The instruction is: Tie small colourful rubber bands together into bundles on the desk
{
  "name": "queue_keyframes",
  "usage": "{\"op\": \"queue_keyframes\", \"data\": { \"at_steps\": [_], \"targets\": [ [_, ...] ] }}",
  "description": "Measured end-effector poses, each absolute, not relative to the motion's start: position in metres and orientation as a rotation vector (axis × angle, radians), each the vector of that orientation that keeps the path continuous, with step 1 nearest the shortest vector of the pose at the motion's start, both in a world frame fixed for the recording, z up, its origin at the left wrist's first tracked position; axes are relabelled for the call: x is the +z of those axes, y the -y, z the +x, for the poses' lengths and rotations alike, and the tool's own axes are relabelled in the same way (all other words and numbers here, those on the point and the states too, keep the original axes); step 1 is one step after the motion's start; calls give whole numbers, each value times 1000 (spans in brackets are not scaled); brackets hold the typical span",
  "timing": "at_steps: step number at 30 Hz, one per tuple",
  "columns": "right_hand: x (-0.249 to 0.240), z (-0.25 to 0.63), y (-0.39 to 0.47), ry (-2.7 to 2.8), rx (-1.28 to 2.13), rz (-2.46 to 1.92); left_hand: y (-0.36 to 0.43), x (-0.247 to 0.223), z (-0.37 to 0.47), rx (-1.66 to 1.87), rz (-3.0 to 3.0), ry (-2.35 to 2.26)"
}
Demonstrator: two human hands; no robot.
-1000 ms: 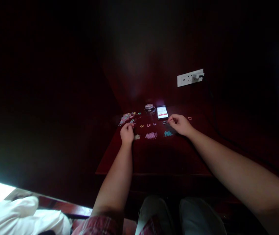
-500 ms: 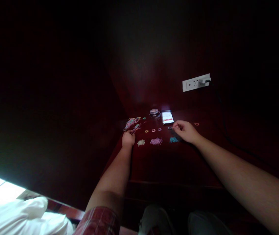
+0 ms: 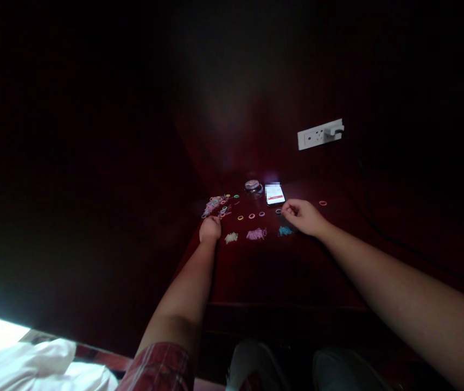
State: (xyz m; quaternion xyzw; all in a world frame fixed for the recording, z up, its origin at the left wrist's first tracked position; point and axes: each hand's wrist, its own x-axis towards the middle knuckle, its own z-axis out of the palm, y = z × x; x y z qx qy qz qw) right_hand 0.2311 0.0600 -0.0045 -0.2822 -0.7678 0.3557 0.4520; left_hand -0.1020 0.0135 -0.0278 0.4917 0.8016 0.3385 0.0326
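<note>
In the head view, the left hand is sitting at the near edge of the mixed pile of small bands, on the left of the tabletop. Its fingers are curling inward, and dimness is hiding whether they are gripping a band. It is apparently working at the loose bands there, with plenty still lying unsorted by colour.

The right hand is hanging beside the dark ring, just short of the phone; its fingertips are drawing together, but whether they are pinching anything is staying unclear.

Against one second ago, the left hand is standing farther left, so the pale pile is now showing whole. The purple pile and teal pile are keeping their places in the near row, and the right hand is moving little.
</note>
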Motion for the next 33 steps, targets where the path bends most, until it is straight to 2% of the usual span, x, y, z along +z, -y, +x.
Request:
{"op": "queue_keyframes", "data": {
  "at_steps": [12,33],
  "targets": [
    [-10,229,-62,1903,920,-670,-13,-33,-102,1260,1593,-2283],
    [-8,231,-62,1907,901,-654,-22,-37,-108,1069,1634,-2356]
  ]
}}
